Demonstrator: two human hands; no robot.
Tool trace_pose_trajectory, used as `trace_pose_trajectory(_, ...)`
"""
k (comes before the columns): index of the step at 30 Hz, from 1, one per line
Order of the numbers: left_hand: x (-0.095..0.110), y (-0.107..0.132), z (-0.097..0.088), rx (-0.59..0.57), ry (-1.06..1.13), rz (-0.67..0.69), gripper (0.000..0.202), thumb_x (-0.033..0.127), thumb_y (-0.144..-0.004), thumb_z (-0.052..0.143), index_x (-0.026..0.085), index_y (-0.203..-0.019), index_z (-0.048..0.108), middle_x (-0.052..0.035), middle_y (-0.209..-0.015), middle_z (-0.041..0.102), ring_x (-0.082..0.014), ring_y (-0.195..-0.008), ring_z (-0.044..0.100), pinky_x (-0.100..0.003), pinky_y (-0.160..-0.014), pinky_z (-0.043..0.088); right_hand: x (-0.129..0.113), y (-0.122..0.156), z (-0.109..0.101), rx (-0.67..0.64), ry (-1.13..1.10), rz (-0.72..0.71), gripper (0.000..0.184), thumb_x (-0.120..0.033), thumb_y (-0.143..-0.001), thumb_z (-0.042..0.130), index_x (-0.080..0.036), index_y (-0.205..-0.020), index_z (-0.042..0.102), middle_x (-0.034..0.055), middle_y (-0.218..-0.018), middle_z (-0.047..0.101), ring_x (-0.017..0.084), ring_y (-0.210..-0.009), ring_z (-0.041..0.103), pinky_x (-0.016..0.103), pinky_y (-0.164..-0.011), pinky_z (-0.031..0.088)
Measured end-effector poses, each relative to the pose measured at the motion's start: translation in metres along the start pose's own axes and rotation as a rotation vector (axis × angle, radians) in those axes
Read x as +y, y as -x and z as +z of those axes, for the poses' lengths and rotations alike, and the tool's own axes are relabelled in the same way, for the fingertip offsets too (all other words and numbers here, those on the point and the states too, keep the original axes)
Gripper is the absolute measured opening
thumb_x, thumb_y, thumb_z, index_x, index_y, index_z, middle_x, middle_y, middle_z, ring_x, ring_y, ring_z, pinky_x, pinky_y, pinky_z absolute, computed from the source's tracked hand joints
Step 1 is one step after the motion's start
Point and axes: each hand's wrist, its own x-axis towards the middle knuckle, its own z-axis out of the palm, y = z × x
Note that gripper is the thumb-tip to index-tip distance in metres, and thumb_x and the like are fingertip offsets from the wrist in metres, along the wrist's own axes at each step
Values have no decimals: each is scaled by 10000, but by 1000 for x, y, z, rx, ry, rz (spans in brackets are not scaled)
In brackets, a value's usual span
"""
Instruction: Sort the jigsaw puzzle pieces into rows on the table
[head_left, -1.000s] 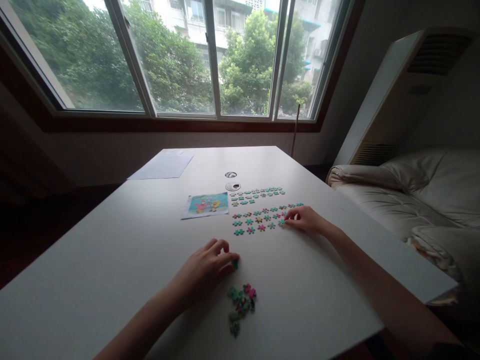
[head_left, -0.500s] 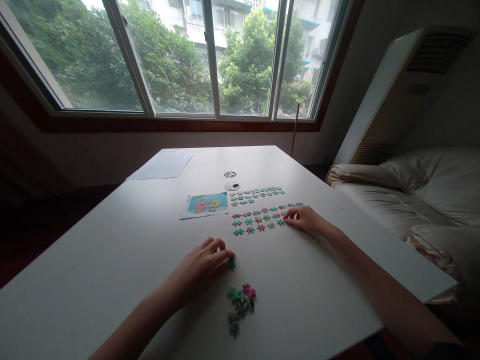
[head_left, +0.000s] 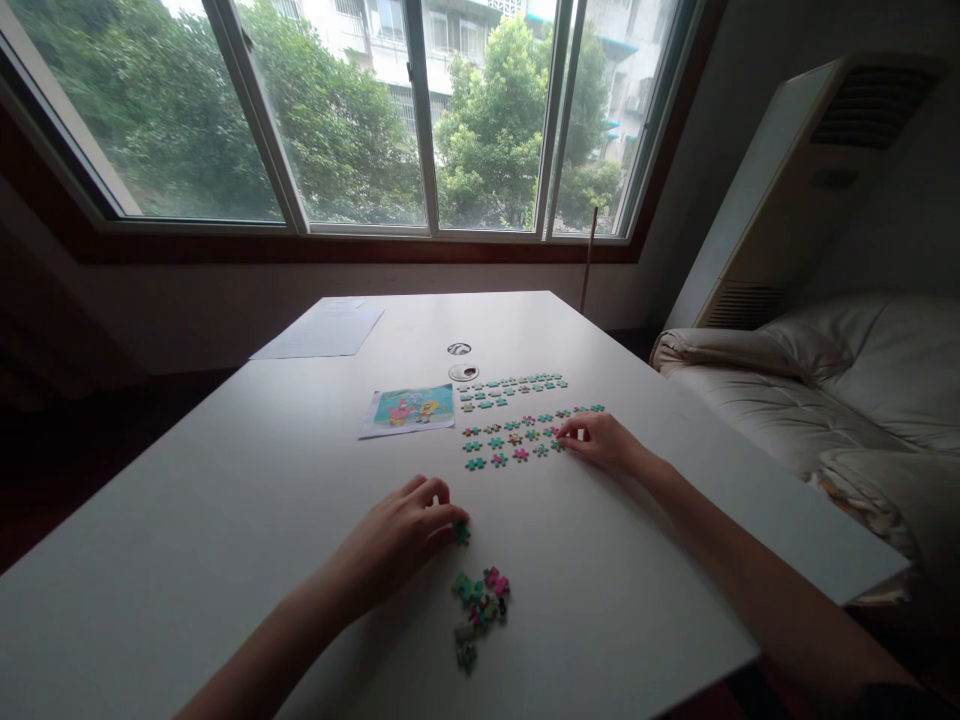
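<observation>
My left hand [head_left: 411, 525] pinches a green jigsaw piece [head_left: 461, 533] between thumb and fingers, just above the table. Close in front of me, below that hand, lies a loose pile of jigsaw pieces [head_left: 480, 610] in green, pink and dark colours. My right hand [head_left: 600, 440] has its fingertips together at the right end of the laid-out rows of jigsaw pieces [head_left: 520, 455], touching a piece there that they partly hide. A second group of rows [head_left: 517, 385] lies farther back. Left of the rows rests a printed cartoon picture [head_left: 412, 410].
On the white table [head_left: 225, 500], two small round discs [head_left: 463, 373] lie beyond the picture. A paper sheet [head_left: 319, 332] lies at the far left corner. To the right are a leather sofa [head_left: 810, 380] and a tall air conditioner [head_left: 787, 180]; a window [head_left: 345, 130] is behind.
My right hand has shifted slightly left along the row, over its end pieces. The left hand still holds the green piece in nearly the same place.
</observation>
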Motion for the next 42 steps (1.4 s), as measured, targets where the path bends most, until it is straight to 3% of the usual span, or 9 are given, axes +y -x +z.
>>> trace_pose_trajectory(5,1,1,-3,24,22,15,204,248,-852,456,292,-973,613,-47,-923,548,-176,-826,501,-290,-702,440,-28,5,3,34,-35,-101,121,-234,-785,538,-195,-814,650,1,-699,611,83,-537,496,190,-550,374)
trace_pose_trajectory(11,2,1,-7,15,54,8,202,244,-852,458,294,-968,616,-45,-906,555,-181,-826,494,-274,-688,431,-85,19,24,-85,-87,-297,108,-205,-786,540,-216,-827,639,-11,-737,616,86,-601,523,186,-587,380)
trace_pose_trajectory(14,2,-1,-3,39,51,4,169,240,-845,465,273,-917,614,-43,-905,555,-192,-855,477,-285,-706,421,-100,24,33,-118,-86,-325,114,-210,-786,539,-223,-830,643,-7,-782,617,83,-601,525,184,-585,378)
trace_pose_trajectory(27,9,-9,9,63,166,-128,82,129,-791,425,169,-833,484,-54,-908,524,-203,-856,451,-352,-761,404,-115,29,48,-67,-58,-236,168,-315,-794,532,-235,-908,625,10,-883,601,120,-693,575,213,-619,397)
trace_pose_trajectory(34,14,-11,11,141,315,-136,76,123,-768,442,183,-759,489,-16,-771,537,-168,-774,498,-280,-688,422,-115,30,52,-60,-93,-225,112,-220,-777,542,-220,-840,634,-2,-804,605,113,-680,573,203,-627,407)
trace_pose_trajectory(39,16,-12,11,211,369,-160,76,178,-780,456,186,-752,527,-1,-723,554,-141,-697,523,-246,-632,420,-113,29,52,0,-147,-250,116,-270,-801,536,-211,-843,626,4,-790,606,106,-666,561,199,-617,404)
trace_pose_trajectory(42,19,-13,11,215,430,-182,113,207,-784,463,192,-839,561,1,-727,575,-127,-659,523,-232,-608,414,-113,27,48,50,-176,-245,125,-293,-809,534,-201,-817,618,4,-754,603,99,-634,541,190,-570,389)
